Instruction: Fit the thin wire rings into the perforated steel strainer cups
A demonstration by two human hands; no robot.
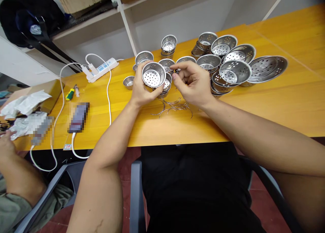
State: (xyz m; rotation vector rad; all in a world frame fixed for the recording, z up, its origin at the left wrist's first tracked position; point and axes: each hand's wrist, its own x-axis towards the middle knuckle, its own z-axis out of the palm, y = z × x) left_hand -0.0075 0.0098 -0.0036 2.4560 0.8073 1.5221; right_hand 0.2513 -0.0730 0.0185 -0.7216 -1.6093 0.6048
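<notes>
A: What is being handled, and where is it found?

B: A perforated metal cup point(153, 75) is found just above the centre of the frame, raised over the yellow table point(193, 131), with its open mouth turned toward the camera.

A: How is it supported?

B: It is grasped by the left hand point(140, 89): its left side is wrapped by the fingers, and the thumb is set against its lower right.

A: And the right hand point(194, 82)?

B: It is poised just to the right of the cup, with thumb and index fingertip brought close together and the other fingers curled. Whether anything thin is pinched there cannot be told.

A: Which step is judged to be in hand?

B: The cup is apparently being steadied for fine fingertip work at its side. Loose curved wires point(175, 106) are seen below the hands, and stacked cups point(235, 74) are gathered at the right of centre.

A: What is called for by the next move?

B: A firm left grip, in all likelihood, and a small, exact pinch on the right, with the thin wall left undented.
</notes>
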